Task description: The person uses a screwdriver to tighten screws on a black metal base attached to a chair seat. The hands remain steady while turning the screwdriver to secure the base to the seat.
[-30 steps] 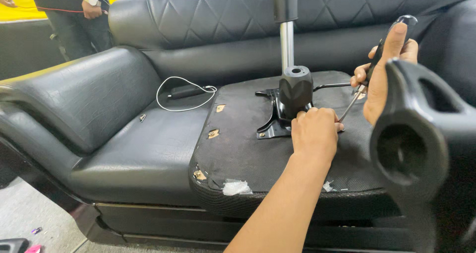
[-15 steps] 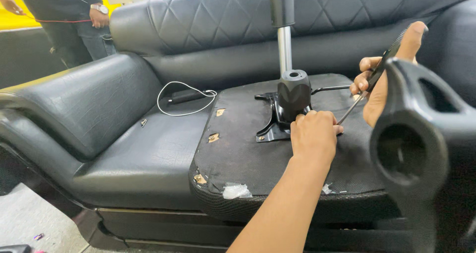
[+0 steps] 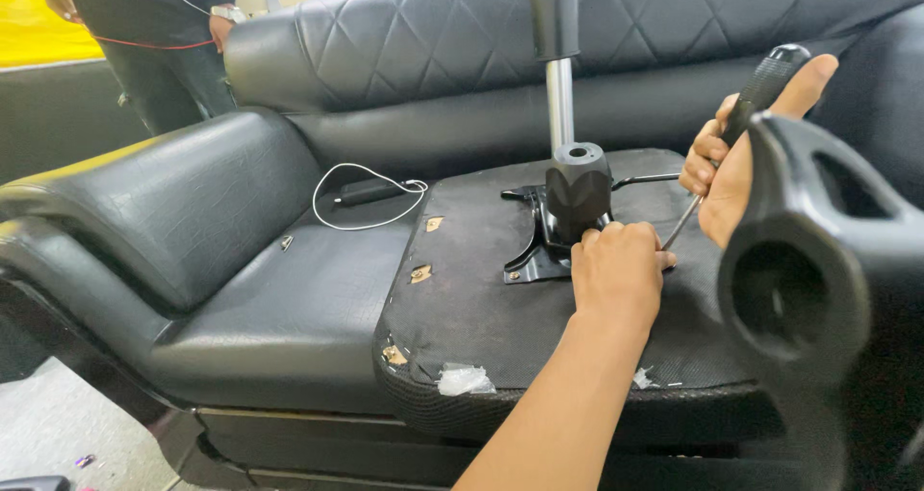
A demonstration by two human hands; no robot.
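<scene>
Black quilted leather sofa (image 3: pixel 318 289) fills the view, and an upturned office-chair seat with a dark fabric underside (image 3: pixel 481 308) lies on its cushion, the black metal tilt mechanism plate (image 3: pixel 539 245) bolted near the seat's middle. From that plate rises a black plastic collar (image 3: pixel 578 191) with a chrome gas-lift column (image 3: pixel 559 101) standing upright in it. The left hand (image 3: pixel 616 271) rests fisted on the fabric just in front of the plate, its fingers curled at the plate's near right corner; whether it pinches a small part there cannot be told. The right hand (image 3: pixel 731 168), to the right of the plate, is clenched round the black ribbed handle of a long screwdriver (image 3: pixel 751 106), whose thin shaft slants down toward the same corner of the plate, the tip hidden behind the left hand. A black plastic chair armrest (image 3: pixel 818 260) looms close to the camera, right of the plate. Left of the plate a white cable with a small black device (image 3: pixel 371 194) lies on the sofa cushion, and a second person in dark clothes (image 3: pixel 154 38) stands beyond the sofa arm. The work in hand looks like driving or loosening a fastener at that corner; the tip seemingly needs seating squarely before any turning.
</scene>
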